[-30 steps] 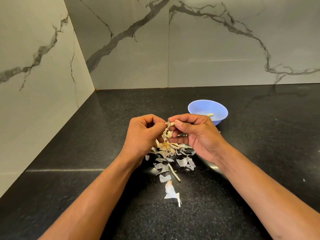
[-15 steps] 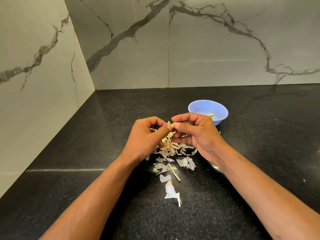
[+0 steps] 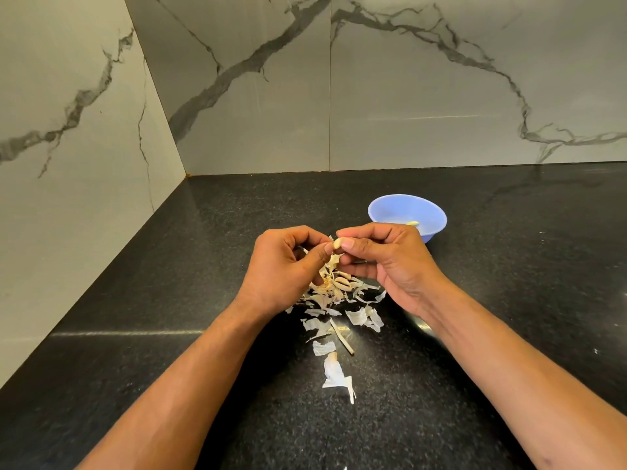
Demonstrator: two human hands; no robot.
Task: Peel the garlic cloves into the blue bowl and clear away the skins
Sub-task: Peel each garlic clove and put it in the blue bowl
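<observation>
The left hand (image 3: 281,262) hangs above the black counter (image 3: 169,300), its fingers curled and its thumb tip pressed to a flap of papery skin at the side of the garlic clove (image 3: 337,244). The clove sits between the two hands, held off the counter. Below it the loose skins (image 3: 339,300) lie scattered in a heap, with a dry stalk (image 3: 342,339) and a longer strip of skin nearer the person. The right hand (image 3: 390,262) pinches the clove between thumb and forefinger, a narrow grip on a small, slick thing. Further right and behind that hand stands the blue bowl (image 3: 383,208), with one pale peeled clove (image 3: 413,223) showing inside it.

The likely trouble is the clove slipping: with so little to hold, a hard tug on the skin could pop it from the pinch, and it would drop into the skins or roll across the counter. Skin may also cling to the fingers and ride into the bowl with the clove.
</observation>
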